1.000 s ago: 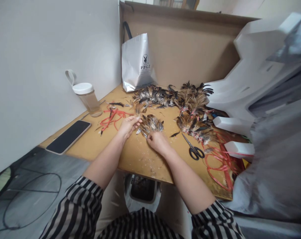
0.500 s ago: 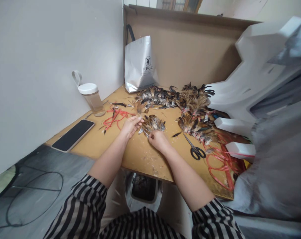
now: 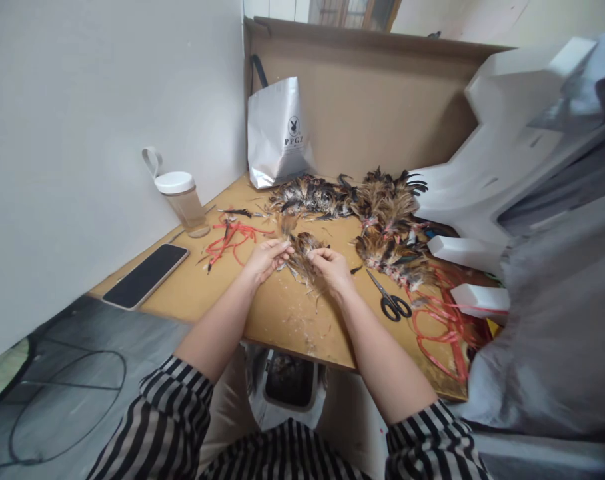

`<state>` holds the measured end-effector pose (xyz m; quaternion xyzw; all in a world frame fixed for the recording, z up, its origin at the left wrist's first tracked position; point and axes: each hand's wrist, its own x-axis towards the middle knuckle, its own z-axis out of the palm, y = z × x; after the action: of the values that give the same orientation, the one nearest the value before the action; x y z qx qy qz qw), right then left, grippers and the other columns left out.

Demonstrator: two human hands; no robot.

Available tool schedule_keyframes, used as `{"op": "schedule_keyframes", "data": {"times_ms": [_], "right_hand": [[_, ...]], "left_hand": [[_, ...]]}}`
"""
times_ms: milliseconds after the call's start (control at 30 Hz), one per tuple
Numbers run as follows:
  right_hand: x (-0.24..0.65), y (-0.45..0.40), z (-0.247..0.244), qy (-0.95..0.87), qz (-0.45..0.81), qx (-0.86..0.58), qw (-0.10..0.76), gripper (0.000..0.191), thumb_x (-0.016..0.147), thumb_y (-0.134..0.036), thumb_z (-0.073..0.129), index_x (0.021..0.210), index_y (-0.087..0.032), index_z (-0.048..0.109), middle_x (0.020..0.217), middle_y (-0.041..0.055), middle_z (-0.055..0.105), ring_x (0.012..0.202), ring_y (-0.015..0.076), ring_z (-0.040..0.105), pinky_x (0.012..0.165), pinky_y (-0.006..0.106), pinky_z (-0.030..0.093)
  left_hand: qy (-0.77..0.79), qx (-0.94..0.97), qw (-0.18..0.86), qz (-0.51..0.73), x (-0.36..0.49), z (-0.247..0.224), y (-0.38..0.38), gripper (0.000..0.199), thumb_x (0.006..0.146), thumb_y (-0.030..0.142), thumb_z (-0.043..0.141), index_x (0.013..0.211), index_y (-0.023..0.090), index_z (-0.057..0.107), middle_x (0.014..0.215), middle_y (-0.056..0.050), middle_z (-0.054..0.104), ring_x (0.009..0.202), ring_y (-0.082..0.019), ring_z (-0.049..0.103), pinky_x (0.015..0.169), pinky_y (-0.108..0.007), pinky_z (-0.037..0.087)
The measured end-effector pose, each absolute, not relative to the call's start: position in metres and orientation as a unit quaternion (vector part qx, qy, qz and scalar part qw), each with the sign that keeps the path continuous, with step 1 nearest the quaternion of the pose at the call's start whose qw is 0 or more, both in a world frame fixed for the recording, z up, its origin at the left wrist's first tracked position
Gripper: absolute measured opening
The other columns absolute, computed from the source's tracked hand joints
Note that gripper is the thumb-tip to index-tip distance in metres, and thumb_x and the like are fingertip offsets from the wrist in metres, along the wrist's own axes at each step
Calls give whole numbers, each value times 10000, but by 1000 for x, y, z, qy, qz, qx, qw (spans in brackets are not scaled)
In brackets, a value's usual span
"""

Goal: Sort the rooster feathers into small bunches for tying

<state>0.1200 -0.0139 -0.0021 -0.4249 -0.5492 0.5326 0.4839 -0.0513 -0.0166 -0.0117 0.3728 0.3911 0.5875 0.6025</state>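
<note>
A small upright tuft of brown feathers rises from the pinched fingertips of my left hand. Just to its right, my right hand has thumb and forefinger closed on what looks like a feather, mostly hidden by the fingers. Between and behind both hands lies a loose heap of brown and grey feathers on the tan tabletop. Some thin feather wisps stick out below the right fingertips. Black-handled scissors rest open-bladed or nearly closed, I cannot tell which, right of my right hand.
Bundled feathers lie at the right, more feathers at the back. Red string is on the left, more red string on the right. A lidded cup, a phone and a silver bag stand or lie around.
My right hand has lifted off the feather heap and shifted slightly right, its fingers now pinched. The heap looks more spread out. My left hand stays almost in place with its tuft.
</note>
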Motion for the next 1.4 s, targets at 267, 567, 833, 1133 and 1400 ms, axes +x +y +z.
{"op": "schedule_keyframes", "data": {"times_ms": [267, 567, 833, 1133, 1400], "right_hand": [[111, -19, -8, -673, 326, -427, 508, 191, 708, -326, 544, 699, -157, 633, 675, 19, 589, 597, 110, 483, 600, 234, 395], [110, -22, -6, -733, 198, -458, 463, 179, 749, -269, 494, 690, -166, 627, 693, 25, 572, 639, 122, 507, 638, 235, 399], [113, -23, -5, -746, 208, -463, 432, 224, 772, -300, 491, 791, -185, 682, 787, 49, 622, 723, 140, 547, 699, 255, 409], [110, -11, -7, -517, 531, -441, 505, 299, 584, -405, 676, 730, -146, 641, 552, -15, 575, 461, 72, 427, 457, 203, 343], [113, -10, -8, -448, 680, -353, 460, 304, 545, -385, 721, 677, -155, 574, 586, -16, 583, 418, 32, 354, 384, 167, 228]], "left_hand": [[381, 390, 647, 532, -35, -17, -22, 194, 632, 239, 717, 738, 91, 651, 656, -53, 649, 518, -54, 564, 455, -122, 410], [381, 356, 662, 538, -30, -22, -20, 197, 630, 216, 722, 755, 90, 637, 597, -37, 626, 523, -64, 580, 476, -129, 431], [431, 389, 585, 566, -28, -25, -18, 234, 599, 286, 735, 696, 98, 634, 592, -35, 622, 494, -58, 546, 480, -148, 431], [431, 438, 557, 559, -28, -22, -19, 224, 608, 300, 714, 688, 102, 645, 638, -49, 637, 488, -65, 529, 466, -170, 416], [402, 411, 600, 556, -27, -17, -23, 234, 589, 284, 732, 702, 102, 639, 637, -36, 633, 494, -47, 518, 477, -158, 399]]}}
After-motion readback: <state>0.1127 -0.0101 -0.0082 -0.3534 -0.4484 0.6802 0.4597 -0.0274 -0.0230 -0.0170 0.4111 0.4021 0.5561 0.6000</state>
